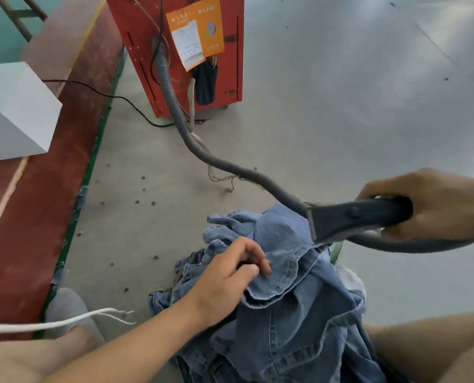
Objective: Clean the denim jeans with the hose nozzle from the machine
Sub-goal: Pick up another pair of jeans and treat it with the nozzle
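Observation:
Light blue denim jeans (pixel 285 313) lie bunched in front of me, low in the view. My left hand (pixel 227 277) pinches a fold of the denim near its hem. My right hand (pixel 435 203) grips the dark handle of the hose nozzle (pixel 349 217), whose wide mouth points left and down at the top of the jeans. A grey ribbed hose (pixel 175 106) runs from the nozzle across the floor to the red machine (pixel 175 51) at the top. A second stretch of hose passes under my right hand.
The floor is grey concrete (pixel 341 106) with a red strip (pixel 37 203) on the left. A white box (pixel 14 111) stands at the left edge. A black cable (pixel 114 96) runs to the machine. A white cord (pixel 50 324) crosses the lower left. My knees frame the jeans.

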Demonstrator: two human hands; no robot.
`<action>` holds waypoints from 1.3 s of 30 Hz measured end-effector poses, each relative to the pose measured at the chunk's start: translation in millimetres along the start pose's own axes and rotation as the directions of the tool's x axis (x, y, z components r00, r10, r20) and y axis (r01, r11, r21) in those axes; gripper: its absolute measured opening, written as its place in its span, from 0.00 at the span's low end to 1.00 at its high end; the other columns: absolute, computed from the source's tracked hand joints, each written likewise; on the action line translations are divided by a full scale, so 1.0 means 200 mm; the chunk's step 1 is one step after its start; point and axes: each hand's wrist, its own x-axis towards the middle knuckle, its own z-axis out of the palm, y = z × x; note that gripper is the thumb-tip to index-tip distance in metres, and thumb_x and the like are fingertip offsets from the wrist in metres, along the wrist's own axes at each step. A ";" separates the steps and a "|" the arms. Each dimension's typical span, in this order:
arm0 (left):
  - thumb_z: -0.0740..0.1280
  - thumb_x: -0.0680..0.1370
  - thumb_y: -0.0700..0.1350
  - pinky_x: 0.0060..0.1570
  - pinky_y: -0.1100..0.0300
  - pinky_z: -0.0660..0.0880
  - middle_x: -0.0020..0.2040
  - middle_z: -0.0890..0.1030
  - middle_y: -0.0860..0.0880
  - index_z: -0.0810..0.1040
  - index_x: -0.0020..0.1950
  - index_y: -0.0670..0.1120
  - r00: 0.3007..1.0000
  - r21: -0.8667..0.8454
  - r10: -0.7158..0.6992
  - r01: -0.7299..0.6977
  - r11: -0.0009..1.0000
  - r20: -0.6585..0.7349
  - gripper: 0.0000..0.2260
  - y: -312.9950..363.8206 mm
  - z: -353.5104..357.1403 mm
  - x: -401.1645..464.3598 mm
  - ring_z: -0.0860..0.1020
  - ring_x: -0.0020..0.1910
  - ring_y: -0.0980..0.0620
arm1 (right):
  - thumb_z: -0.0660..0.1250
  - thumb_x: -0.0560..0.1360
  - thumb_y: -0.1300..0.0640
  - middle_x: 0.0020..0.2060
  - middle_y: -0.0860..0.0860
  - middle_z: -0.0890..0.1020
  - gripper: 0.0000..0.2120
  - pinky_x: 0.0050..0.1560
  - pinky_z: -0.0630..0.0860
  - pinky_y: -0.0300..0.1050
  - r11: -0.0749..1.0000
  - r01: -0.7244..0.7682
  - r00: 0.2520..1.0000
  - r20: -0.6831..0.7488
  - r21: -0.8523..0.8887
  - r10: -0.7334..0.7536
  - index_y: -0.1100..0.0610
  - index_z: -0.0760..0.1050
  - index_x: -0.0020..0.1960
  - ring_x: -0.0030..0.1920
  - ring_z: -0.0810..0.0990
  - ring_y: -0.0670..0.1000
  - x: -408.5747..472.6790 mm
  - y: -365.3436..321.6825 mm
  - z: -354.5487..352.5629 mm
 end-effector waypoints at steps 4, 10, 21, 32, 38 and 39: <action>0.58 0.71 0.38 0.59 0.59 0.77 0.54 0.86 0.44 0.75 0.58 0.40 0.992 -0.398 -0.116 0.087 0.913 -0.049 0.16 -0.05 0.02 0.04 0.82 0.59 0.48 | 0.78 0.69 0.47 0.44 0.33 0.83 0.21 0.43 0.77 0.44 0.989 0.146 0.981 0.123 0.025 -0.148 0.32 0.75 0.58 0.45 0.80 0.38 0.07 -0.19 0.10; 0.57 0.67 0.35 0.63 0.53 0.74 0.60 0.83 0.36 0.73 0.58 0.37 0.980 -0.603 -0.161 0.059 0.796 -0.115 0.20 -0.11 -0.02 0.06 0.81 0.63 0.39 | 0.77 0.67 0.45 0.44 0.35 0.84 0.20 0.47 0.78 0.48 0.977 0.152 0.977 -0.171 0.147 -0.126 0.29 0.76 0.55 0.46 0.81 0.38 0.09 -0.12 0.00; 0.60 0.73 0.34 0.78 0.58 0.60 0.79 0.66 0.59 0.67 0.79 0.53 0.937 0.576 0.215 -0.339 0.744 0.275 0.34 -0.18 -0.10 0.01 0.62 0.80 0.57 | 0.77 0.71 0.51 0.45 0.35 0.83 0.21 0.47 0.78 0.43 0.980 0.195 0.972 0.121 0.049 -0.200 0.34 0.76 0.59 0.47 0.80 0.40 0.15 -0.17 0.14; 0.66 0.83 0.37 0.48 0.66 0.78 0.50 0.87 0.57 0.84 0.53 0.60 0.973 -0.015 -0.099 0.098 0.995 -0.206 0.17 -0.13 -0.18 0.10 0.84 0.50 0.60 | 0.80 0.68 0.58 0.42 0.33 0.83 0.27 0.45 0.76 0.46 0.996 -0.067 0.997 -0.043 0.066 0.070 0.28 0.75 0.52 0.44 0.78 0.35 0.15 0.07 -0.01; 0.68 0.82 0.38 0.47 0.68 0.79 0.53 0.87 0.59 0.81 0.59 0.55 0.956 -0.236 -0.146 0.085 0.968 -0.255 0.13 -0.01 -0.09 0.13 0.84 0.53 0.59 | 0.77 0.73 0.49 0.43 0.32 0.82 0.17 0.44 0.73 0.39 0.990 0.131 0.991 -0.006 0.043 -0.131 0.34 0.77 0.56 0.46 0.79 0.36 0.20 -0.13 0.09; 0.66 0.83 0.38 0.46 0.67 0.79 0.52 0.87 0.58 0.80 0.59 0.55 0.957 -0.201 -0.133 0.081 0.976 -0.260 0.12 0.01 -0.07 0.14 0.84 0.52 0.58 | 0.78 0.73 0.48 0.43 0.33 0.82 0.17 0.43 0.73 0.35 0.978 0.183 0.982 -0.065 0.099 -0.177 0.34 0.76 0.56 0.45 0.80 0.37 0.21 -0.16 0.10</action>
